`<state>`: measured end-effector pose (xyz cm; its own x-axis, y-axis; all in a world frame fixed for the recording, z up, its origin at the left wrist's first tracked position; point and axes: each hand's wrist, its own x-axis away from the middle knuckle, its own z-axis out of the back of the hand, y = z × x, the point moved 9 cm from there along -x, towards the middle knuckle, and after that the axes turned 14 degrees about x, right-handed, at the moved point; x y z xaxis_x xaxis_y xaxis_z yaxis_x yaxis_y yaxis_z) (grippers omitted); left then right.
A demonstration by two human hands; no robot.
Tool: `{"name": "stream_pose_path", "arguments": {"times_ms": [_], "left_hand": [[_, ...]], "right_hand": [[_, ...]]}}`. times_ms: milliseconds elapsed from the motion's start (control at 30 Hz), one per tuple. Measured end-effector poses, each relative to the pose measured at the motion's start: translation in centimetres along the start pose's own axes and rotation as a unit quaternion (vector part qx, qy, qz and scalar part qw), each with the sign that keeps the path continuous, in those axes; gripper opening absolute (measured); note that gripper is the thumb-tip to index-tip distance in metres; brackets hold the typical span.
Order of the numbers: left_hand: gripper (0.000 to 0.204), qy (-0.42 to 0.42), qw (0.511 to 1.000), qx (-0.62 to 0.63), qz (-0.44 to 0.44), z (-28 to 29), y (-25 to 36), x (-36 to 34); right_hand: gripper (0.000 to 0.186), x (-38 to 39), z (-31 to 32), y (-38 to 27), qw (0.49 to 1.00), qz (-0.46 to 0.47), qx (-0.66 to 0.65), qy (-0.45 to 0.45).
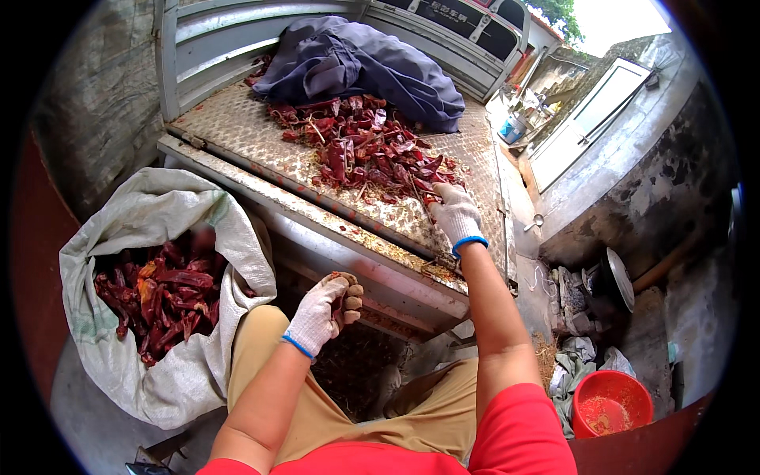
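Observation:
A loose pile of dried red chili peppers [360, 150] lies on the rusty metal truck bed [237, 119]. My right hand [457, 214], in a white knit glove with a blue cuff, reaches to the near right edge of the pile. Its thumb and forefinger close around a bit of red pepper. In a matching glove with soiled fingertips, my left hand [324, 311] is held in front of the bed's edge, above my lap. Its fingers are curled in, and what they hold is hidden. Left of my knee stands a white woven sack [150, 210] with dried peppers [170, 289] inside.
Bunched dark blue cloth [364, 67] covers the far part of the pile. Grey metal rails [222, 36] border the bed. At the lower right are a red basin [611, 404] with scraps in it and crumpled cloths [574, 368]. A round dark pan [617, 281] leans near the wall.

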<state>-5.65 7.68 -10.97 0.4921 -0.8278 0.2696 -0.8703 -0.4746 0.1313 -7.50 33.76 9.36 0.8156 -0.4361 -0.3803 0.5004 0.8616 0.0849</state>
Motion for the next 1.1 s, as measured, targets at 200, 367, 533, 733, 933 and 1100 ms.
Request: {"name": "stream_pose_path", "arguments": {"times_ms": [200,367,533,733,933,1100], "left_hand": [[0.011,0.023,1.0,-0.006,-0.006,-0.2,-0.5,-0.2],[0.011,0.034,0.999,-0.017,-0.018,0.2,0.6,0.0],[0.011,0.043,0.999,-0.026,-0.011,0.0,-0.2,-0.1],[0.014,-0.028,0.999,0.002,0.034,-1.2,-1.1,-0.2],[0.022,-0.166,0.978,0.11,0.057,-2.4,-1.8,-1.0],[0.027,-0.128,0.989,0.043,0.059,-1.7,-0.6,0.6]], "right_hand": [[0.024,-1.0,-2.9,3.5,0.997,-0.013,-0.074,-0.024],[0.017,0.4,-3.2,5.5,0.843,-0.199,-0.475,-0.155],[0.013,1.5,-1.3,7.1,0.734,-0.224,-0.634,-0.095],[0.01,1.8,-3.6,9.8,0.568,-0.229,-0.786,-0.084],[0.016,8.5,2.9,-1.9,0.778,-0.102,-0.576,-0.23],[0.024,15.1,1.6,-9.8,0.868,-0.038,-0.334,-0.365]]}}
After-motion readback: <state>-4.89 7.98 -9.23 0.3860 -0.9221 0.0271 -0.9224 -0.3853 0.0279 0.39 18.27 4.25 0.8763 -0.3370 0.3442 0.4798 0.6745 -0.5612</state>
